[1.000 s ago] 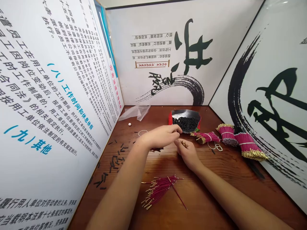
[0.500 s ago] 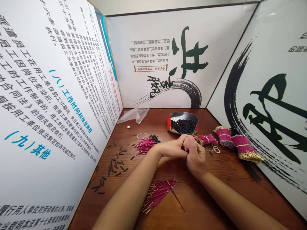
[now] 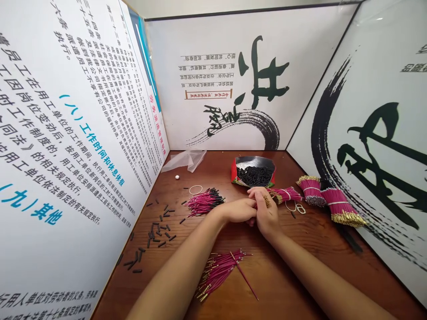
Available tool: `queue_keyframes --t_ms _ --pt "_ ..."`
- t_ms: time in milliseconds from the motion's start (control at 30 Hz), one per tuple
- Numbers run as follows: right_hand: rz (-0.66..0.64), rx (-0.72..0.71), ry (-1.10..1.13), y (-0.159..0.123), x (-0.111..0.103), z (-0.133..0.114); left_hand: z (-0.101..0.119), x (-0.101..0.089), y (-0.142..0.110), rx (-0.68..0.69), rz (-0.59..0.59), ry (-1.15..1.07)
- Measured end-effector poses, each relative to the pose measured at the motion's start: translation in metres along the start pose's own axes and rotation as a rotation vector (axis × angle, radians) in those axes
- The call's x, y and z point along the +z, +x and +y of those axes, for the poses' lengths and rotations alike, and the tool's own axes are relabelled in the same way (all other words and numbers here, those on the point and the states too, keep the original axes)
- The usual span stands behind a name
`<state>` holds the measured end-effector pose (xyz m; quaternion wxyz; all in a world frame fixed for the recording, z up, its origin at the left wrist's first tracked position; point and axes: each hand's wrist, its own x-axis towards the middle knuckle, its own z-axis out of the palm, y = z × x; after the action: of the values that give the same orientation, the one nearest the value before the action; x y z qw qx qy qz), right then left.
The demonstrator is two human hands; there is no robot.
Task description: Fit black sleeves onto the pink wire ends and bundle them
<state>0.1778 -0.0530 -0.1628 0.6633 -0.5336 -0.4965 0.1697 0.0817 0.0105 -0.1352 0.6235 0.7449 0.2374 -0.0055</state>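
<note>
My left hand (image 3: 240, 210) and my right hand (image 3: 266, 215) meet above the table, just in front of the red box. Gold-tipped wires (image 3: 267, 201) show between the curled fingers of my right hand. The left fingers are bent in against the right hand; what they pinch, if anything, is hidden. Close by on the left lies a pile of magenta wires with black sleeves on their ends (image 3: 205, 201). Nearer to me is a loose pile of magenta wires with bare metal tips (image 3: 220, 271), one wire lying across it.
An open red box (image 3: 236, 174) holds many black sleeves (image 3: 255, 176). Loose black sleeves (image 3: 158, 233) are scattered at left. Tied magenta bundles (image 3: 343, 206) and rubber bands (image 3: 300, 209) lie at right. A clear plastic bag (image 3: 187, 160) rests at the back. Printed panels (image 3: 213, 40) enclose the table.
My hands have shifted slightly and turned against each other; the right fingers have lifted and extended a little toward the box. The view has moved slightly. The piles look unchanged.
</note>
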Motion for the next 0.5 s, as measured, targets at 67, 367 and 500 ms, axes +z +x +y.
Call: queue_keyframes --t_ms 67,367,500 --pt "-0.025 0.047 0.021 0.0 -0.001 0.003 -0.001 0.008 0.0 0.037 0.145 -0.062" --pt "0.015 -0.041 0.044 -0.008 -0.002 -0.006 -0.017 0.021 -0.006 0.273 0.354 -0.597" --pt "0.05 -0.119 -0.09 0.024 -0.017 -0.021 -0.023 0.017 -0.006 0.237 0.208 -0.722"
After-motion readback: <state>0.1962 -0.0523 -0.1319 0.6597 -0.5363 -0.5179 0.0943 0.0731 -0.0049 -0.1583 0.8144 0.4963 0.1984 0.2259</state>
